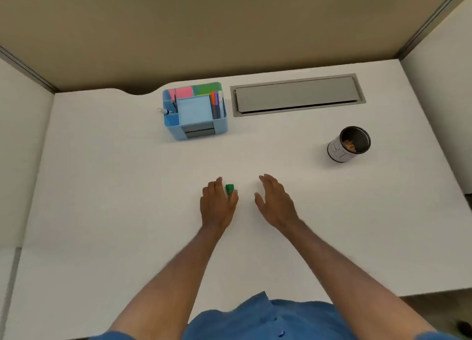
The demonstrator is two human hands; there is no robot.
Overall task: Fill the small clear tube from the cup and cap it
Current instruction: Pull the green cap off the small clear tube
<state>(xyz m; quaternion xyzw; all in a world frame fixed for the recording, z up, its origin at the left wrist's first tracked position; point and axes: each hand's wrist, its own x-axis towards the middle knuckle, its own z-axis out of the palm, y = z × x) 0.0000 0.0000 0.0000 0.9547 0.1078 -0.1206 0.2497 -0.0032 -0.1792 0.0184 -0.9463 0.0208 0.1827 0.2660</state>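
Note:
My left hand (217, 204) rests on the white desk (115, 186) near its middle, fingers curled around a small tube with a green cap (229, 188). Only the cap and a bit of the tube show between thumb and fingers; the clear body is mostly hidden. My right hand (274, 199) hovers just to the right of it, fingers apart, holding nothing. The cup (348, 144), a white cylinder with a dark inside and some orange-brown bits at its bottom, stands upright at the far right of the desk, well away from both hands.
A blue desk organizer (195, 111) with sticky notes and pens stands at the back centre. A grey cable hatch (297, 94) is set into the desk beside it. Partition walls enclose the desk on three sides.

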